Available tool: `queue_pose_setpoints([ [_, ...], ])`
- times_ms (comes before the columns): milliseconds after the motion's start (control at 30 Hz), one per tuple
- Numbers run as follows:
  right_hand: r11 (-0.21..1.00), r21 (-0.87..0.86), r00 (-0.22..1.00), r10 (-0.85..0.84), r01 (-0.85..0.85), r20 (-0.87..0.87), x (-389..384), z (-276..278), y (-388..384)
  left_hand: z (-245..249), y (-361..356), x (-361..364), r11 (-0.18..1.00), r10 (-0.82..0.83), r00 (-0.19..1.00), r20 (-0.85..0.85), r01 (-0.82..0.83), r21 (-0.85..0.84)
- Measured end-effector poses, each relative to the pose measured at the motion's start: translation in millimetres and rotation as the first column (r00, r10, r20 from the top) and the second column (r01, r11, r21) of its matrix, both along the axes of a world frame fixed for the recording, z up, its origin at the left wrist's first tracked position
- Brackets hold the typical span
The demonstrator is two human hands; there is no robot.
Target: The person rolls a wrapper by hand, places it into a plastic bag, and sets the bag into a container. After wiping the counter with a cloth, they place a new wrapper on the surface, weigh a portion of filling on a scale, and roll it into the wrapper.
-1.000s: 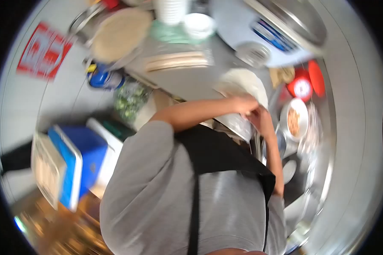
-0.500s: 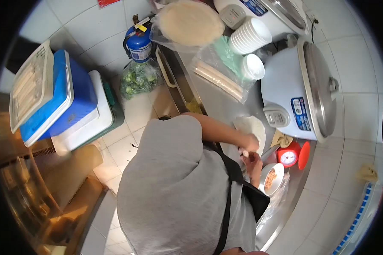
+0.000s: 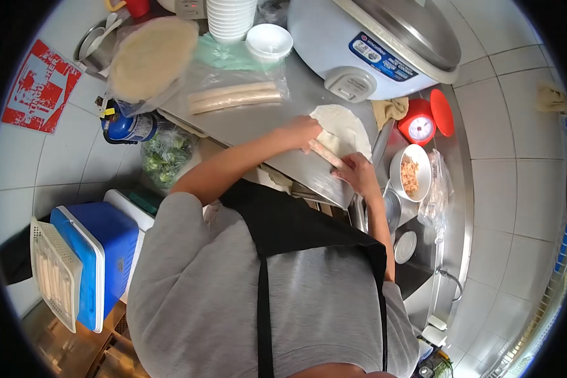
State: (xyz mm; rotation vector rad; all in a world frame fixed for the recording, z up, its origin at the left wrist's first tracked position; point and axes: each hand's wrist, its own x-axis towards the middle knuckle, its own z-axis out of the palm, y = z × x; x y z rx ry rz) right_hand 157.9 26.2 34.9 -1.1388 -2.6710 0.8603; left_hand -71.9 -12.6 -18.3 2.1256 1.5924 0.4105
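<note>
A pale, narrow roll of thin wrapper lies slantwise at the near edge of a flat round wrapper sheet on the metal counter. My left hand has its fingers curled over the roll's far-left end. At the other end, my right hand pinches the roll between thumb and fingers. What is inside the roll is hidden. Right of the hands, a white bowl holds a pinkish shredded filling.
Finished-looking rolls in clear plastic and a stack of round sheets lie to the left. A large cooker stands behind. A red scale, folded cloth and plastic bag are at right.
My view has turned and the counter now shows more fully. My hands, earlier close together over the sheet, are now apart at the two ends of the roll.
</note>
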Motion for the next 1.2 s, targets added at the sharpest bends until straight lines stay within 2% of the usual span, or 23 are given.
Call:
queue_pose_setpoints([
  [100,0.996,-0.069,0.996,-0.06,0.056,-0.063,-2.6,-19.8,3.7,3.4,-0.9,-3.2,0.999,-0.012,1.0,0.007,0.013,-0.037],
  [233,0.997,-0.082,0.987,0.017,-0.004,0.159,-13.8,-6.1,11.2,0.8,-1.0,-4.9,0.997,-0.009,1.0,0.006,0.01,-0.072],
  [267,0.987,-0.159,0.979,-0.003,0.036,0.202,-20.2,-0.3,11.3,0.2,0.0,-4.9,0.997,-0.004,1.0,0.004,0.004,-0.074],
  [367,0.993,-0.091,0.997,0.071,-0.07,0.014,-35.2,-9.1,7.1,10.5,-5.2,-1.8,0.995,0.047,0.999,0.011,-0.046,-0.085],
  [500,0.986,-0.166,0.991,0.05,-0.029,0.126,-41.7,-1.0,7.7,14.0,-9.9,-5.0,0.995,0.048,0.999,-0.017,-0.05,-0.088],
  [600,0.993,-0.063,0.994,0.096,-0.1,-0.053,-49.3,-12.6,6.4,22.2,-21.4,-14.7,0.994,0.095,0.995,-0.01,-0.096,-0.052],
  [733,0.981,-0.16,0.992,0.115,-0.105,0.056,-56.9,-8.1,13.3,44.9,-41.1,-21.4,0.993,0.117,0.992,0.049,-0.117,0.004],
  [833,0.958,-0.287,1.0,0.001,0.006,0.025,-66.9,-4.6,8.2,41.4,-39.3,-15.3,0.993,0.084,0.996,0.023,-0.085,0.078],
  [867,0.974,-0.226,1.0,0.028,-0.026,0.006,-67.7,-7.1,7.2,34.9,-37.5,-10.7,0.992,0.073,0.997,0.011,-0.074,0.1],
  [933,0.992,-0.102,0.997,0.077,-0.079,-0.025,-69.0,-14.0,5.2,23.9,-30.9,-5.1,0.997,0.025,0.999,-0.023,-0.023,0.078],
  [1033,0.983,-0.171,0.997,0.073,-0.069,0.017,-71.0,-13.9,5.9,17.8,-23.8,-3.3,1.0,-0.008,1.0,-0.026,0.008,0.017],
  [1133,0.989,-0.115,0.99,0.082,-0.095,-0.113,-78.3,-17.3,-3.7,14.9,-14.2,-5.7,0.996,-0.002,0.998,0.056,0.007,-0.091],
  [1167,0.988,-0.129,0.994,0.069,-0.079,-0.083,-75.5,-16.2,-3.8,13.9,-12.3,-7.2,0.991,0.004,0.996,0.091,0.008,-0.133],
  [1200,0.988,-0.14,0.997,0.057,-0.064,-0.055,-73.2,-14.6,-3.0,16.1,-11.4,-7.8,0.988,-0.005,0.998,0.055,0.013,-0.153],
])
